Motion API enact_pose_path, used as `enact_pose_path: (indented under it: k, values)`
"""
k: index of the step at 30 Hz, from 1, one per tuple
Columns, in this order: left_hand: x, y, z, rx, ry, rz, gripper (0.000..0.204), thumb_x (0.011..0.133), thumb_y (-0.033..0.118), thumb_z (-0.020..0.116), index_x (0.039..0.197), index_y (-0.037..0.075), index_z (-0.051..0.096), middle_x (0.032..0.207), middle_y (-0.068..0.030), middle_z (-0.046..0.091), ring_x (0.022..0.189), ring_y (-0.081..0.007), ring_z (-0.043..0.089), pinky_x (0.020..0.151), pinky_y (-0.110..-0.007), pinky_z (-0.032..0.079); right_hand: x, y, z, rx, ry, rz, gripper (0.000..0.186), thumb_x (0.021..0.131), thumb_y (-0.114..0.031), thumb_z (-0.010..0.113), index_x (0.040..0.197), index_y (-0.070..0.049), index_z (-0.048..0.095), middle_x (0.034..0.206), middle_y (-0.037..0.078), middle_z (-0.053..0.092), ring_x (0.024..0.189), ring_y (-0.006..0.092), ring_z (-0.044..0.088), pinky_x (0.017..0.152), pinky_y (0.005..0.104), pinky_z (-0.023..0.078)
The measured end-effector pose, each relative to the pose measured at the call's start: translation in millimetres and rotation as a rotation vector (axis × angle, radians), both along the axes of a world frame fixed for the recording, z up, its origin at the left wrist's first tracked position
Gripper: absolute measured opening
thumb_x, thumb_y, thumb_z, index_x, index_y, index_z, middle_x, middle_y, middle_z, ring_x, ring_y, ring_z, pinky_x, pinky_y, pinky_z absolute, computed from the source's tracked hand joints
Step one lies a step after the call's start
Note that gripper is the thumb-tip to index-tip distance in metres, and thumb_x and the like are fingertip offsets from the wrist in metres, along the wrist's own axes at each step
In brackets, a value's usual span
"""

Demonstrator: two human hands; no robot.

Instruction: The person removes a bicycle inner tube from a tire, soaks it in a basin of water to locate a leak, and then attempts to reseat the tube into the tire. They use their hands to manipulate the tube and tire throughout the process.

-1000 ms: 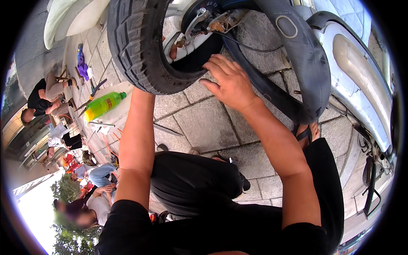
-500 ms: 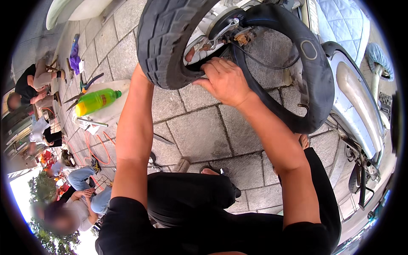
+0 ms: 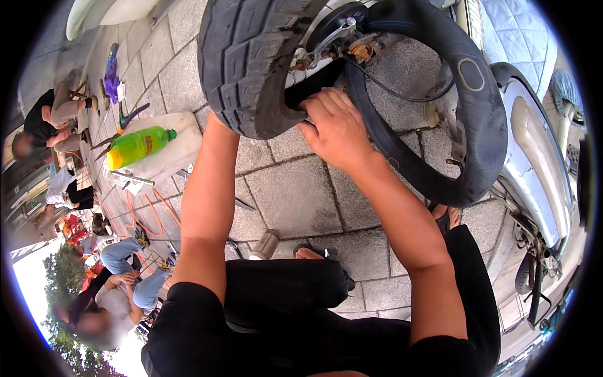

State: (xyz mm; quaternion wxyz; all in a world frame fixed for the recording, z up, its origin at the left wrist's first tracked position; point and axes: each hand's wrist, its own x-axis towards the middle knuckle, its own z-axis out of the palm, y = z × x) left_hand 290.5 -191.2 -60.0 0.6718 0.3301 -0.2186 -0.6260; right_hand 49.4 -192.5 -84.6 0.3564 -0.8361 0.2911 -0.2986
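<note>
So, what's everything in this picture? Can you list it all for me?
Tire: one, black, top centre.
Lever: one, silver, beside tire.
Inner tube: one, black, right of tire.
Vehicle panel: one, silver, far right.
Quilted cover: one, pale blue, upper right.
Slab: one, pale, left.
Bottle: one, green and yellow, on slab.
Hand tool: one, dark and orange, beside bottle.
Crumpled item: one, purple, upper left.
Hose: at least one, orange, left.
Cylinder: one, greyish, lower centre.
Paving stones: many, grey, ground.
People: several, mixed clothes, left.
Foliage: some, green, lower left.
Trousers: one pair, black, bottom centre.
Left hand: one, hidden behind tire.
Right hand: one, bare, on tire's edge.
</note>
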Motion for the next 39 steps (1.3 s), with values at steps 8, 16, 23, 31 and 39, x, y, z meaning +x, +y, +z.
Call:
enact_pose_path:
  k: [8, 16, 23, 31, 39]
  values:
    - [-9, -8, 12, -0.158, -0.16, -0.153, 0.04, 0.106, 0.035, 0.059, 0.135, 0.008, 0.051, 0.131, -0.0099, 0.054, 0.115, -0.0255, 0.059, 0.102, -0.042, 0.049, -11, 21, 3, -0.027, -0.032, -0.169, 0.035, 0.084, -0.015, 0.079, 0.116, -0.006, 0.067, 0.117, 0.012, 0.07, 0.12, 0.0332, 0.065, 0.117, 0.0471, 0.046]
    - [-16, -9, 19, -0.286, -0.306, -0.318, 0.027, 0.105, 0.034, 0.06, 0.114, 0.01, 0.056, 0.112, -0.0072, 0.05, 0.102, -0.0265, 0.057, 0.095, -0.043, 0.046, -12, 21, 3, -0.042, -0.079, -0.16, 0.034, 0.087, -0.014, 0.076, 0.119, -0.005, 0.067, 0.117, 0.011, 0.07, 0.119, 0.0313, 0.066, 0.119, 0.0466, 0.045]
    - [-17, -10, 23, -0.332, -0.367, -0.346, 0.024, 0.103, 0.034, 0.061, 0.096, 0.012, 0.06, 0.095, -0.0048, 0.046, 0.091, -0.0274, 0.055, 0.089, -0.044, 0.042, -14, 2, 3, -0.045, -0.045, -0.028, 0.038, 0.084, -0.019, 0.079, 0.118, -0.006, 0.068, 0.116, 0.011, 0.07, 0.117, 0.0298, 0.065, 0.113, 0.0447, 0.047]
    - [-20, -9, 35, -0.262, -0.213, -0.375, 0.035, 0.105, 0.041, 0.059, 0.088, 0.01, 0.059, 0.091, -0.0091, 0.041, 0.086, -0.0291, 0.053, 0.082, -0.044, 0.042, -2, -44, -27, -0.409, 0.188, -0.073, 0.042, 0.075, -0.026, 0.086, 0.107, -0.005, 0.069, 0.109, 0.011, 0.068, 0.112, 0.0309, 0.064, 0.104, 0.0424, 0.048]
    - [-31, -11, 32, -0.309, -0.176, -0.305, 0.043, 0.112, 0.048, 0.044, 0.088, 0.017, 0.063, 0.094, -0.0059, 0.046, 0.091, -0.0272, 0.049, 0.089, -0.048, 0.041, 24, 6, 52, 0.021, -0.209, -0.078, 0.041, 0.074, -0.03, 0.091, 0.09, -0.003, 0.066, 0.087, 0.012, 0.067, 0.086, 0.0345, 0.065, 0.086, 0.0431, 0.05]
